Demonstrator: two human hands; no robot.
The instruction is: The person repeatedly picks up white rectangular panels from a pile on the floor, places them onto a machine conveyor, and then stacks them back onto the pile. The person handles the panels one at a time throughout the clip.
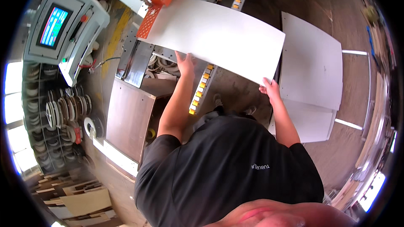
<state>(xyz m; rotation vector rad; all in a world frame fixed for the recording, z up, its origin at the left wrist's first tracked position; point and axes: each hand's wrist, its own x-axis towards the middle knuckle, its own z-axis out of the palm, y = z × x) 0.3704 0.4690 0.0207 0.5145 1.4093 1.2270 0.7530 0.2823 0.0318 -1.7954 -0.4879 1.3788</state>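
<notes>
A long white panel [219, 33] lies flat across the machine in front of me, its left end beside an orange perforated guard [149, 22]. My left hand [185, 64] is at the panel's near edge, left of the middle, fingers apart and fingertips against the edge. Some of those fingers are partly hidden. At the near right corner, my right hand [271, 89] is closed on the panel, with the thumb at the corner and the other fingers bent below the edge.
Stacked white panels [309, 63] stand to my right, near a white floor frame [357, 52]. A control box with a lit screen [54, 26] is at the far left. Below it are rolls of edge banding [67, 109] and a brown cabinet [128, 120]. A yellow roller rail [202, 88] runs beneath the panel.
</notes>
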